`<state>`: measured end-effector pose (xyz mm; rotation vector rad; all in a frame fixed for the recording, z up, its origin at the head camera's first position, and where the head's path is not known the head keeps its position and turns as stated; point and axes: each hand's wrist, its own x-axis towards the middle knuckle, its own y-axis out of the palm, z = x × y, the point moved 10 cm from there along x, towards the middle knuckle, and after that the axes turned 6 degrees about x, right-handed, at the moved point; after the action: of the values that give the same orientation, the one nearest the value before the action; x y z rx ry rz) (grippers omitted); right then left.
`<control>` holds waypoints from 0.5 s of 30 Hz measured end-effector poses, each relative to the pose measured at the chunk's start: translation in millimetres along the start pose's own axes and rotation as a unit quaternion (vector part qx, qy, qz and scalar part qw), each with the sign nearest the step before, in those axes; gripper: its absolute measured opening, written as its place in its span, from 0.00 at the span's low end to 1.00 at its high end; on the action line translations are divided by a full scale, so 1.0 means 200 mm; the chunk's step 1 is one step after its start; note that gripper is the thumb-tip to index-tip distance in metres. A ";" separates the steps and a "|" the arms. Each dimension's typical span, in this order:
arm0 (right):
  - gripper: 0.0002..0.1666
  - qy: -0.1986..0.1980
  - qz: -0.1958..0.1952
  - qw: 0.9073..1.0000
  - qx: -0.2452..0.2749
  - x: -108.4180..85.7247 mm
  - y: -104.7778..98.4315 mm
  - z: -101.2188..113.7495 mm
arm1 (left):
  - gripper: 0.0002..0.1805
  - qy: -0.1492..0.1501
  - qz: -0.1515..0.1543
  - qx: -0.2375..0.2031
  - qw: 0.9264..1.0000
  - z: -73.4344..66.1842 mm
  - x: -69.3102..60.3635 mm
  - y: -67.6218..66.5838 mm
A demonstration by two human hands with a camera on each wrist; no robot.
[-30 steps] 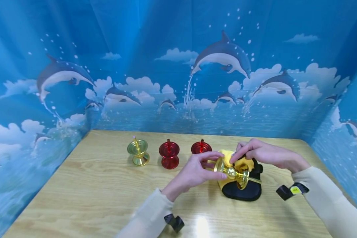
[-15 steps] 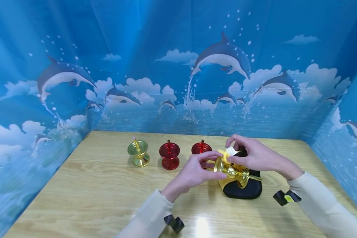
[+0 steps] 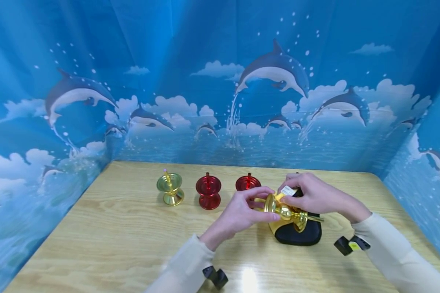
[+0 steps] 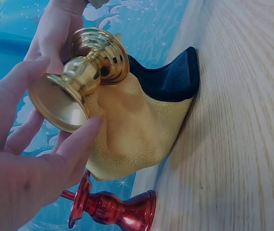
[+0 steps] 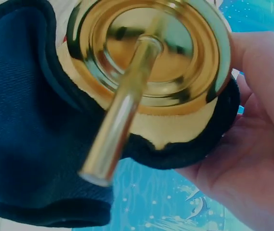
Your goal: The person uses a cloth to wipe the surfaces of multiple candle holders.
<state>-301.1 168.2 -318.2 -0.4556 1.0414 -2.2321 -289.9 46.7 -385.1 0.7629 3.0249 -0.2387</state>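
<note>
A shiny gold candle holder lies sideways in the air, its long spike pointing right. My left hand grips its round base between thumb and fingers. On the far side, my right hand pinches a yellow cloth with a black back and edging; a white label shows by the fingertips. In the left wrist view the cloth's yellow face lies against the stem and drapes down towards the table. Seen from the right wrist, the spike rises from the dish.
Left of the hands, a gold candle holder and two red candle holders stand upright in a row on the wooden table. The nearer red one is partly behind my left hand. A blue dolphin curtain closes off the back and sides.
My right hand has shifted from atop the cloth to pinching it near the label, slightly left and lower at the wrist. The left hand and candle holder have barely moved.
</note>
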 end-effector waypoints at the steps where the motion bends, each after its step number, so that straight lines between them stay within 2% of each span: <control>1: 0.07 -0.003 -0.002 1.000 -0.003 0.00 0.00 0.01 | 0.25 0.001 0.000 -0.001 1.000 0.00 0.00 0.00; 15: 0.07 -0.040 -0.019 0.998 -0.043 -0.06 -0.01 0.09 | 0.23 -0.002 -0.011 0.012 1.000 0.00 -0.01 0.01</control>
<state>-284.6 167.3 -305.8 -0.6015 1.0993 -2.1897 -287.7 48.2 -384.8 0.7307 3.0341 -0.2753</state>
